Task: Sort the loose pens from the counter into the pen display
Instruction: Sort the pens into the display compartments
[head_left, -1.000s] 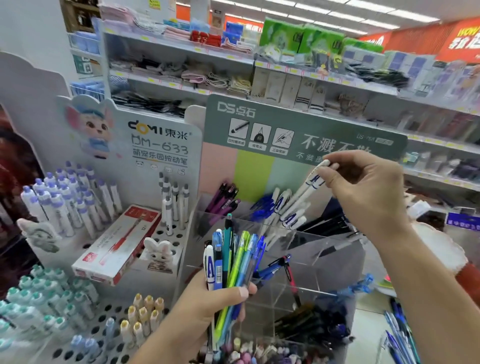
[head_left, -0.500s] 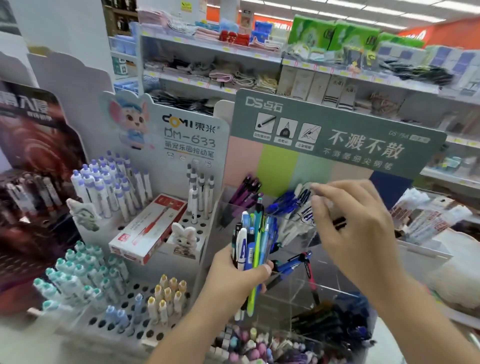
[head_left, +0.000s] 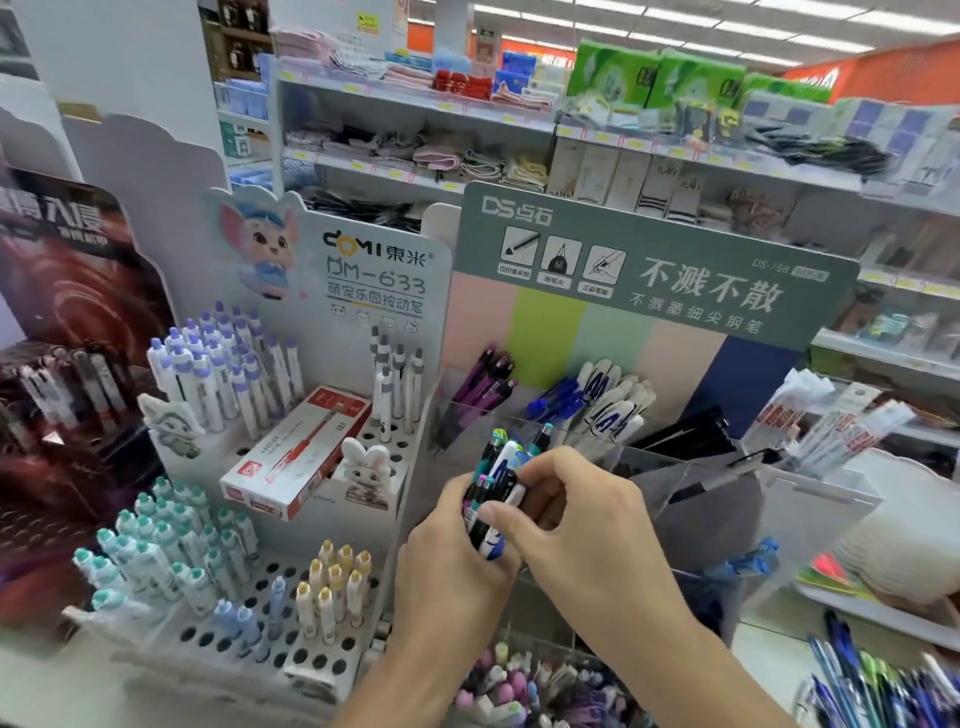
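Note:
My left hand (head_left: 452, 566) grips a bunch of mixed pens (head_left: 497, 457) upright in front of the pen display (head_left: 649, 270), a clear acrylic rack under a green header. My right hand (head_left: 587, 525) is against the bunch, with thumb and fingertips pinching a white and blue pen (head_left: 493, 543) in it. The rack's back compartments hold purple pens (head_left: 488, 379), blue pens (head_left: 556, 400), white pens (head_left: 615, 395) and black pens (head_left: 691, 431). More loose pens (head_left: 883, 686) lie blurred at the bottom right.
A white peg-hole stand (head_left: 291, 654) on the left holds capped pens, with a red pen box (head_left: 296, 452) lying across it. A lower bin of pastel items (head_left: 519, 686) sits below my hands. Packaged refills (head_left: 821, 426) lean at the right. Store shelves fill the background.
My right hand carried a white pen down into the white-pen compartment, let it go, and came back to the bunch. The view shifted right and closer.

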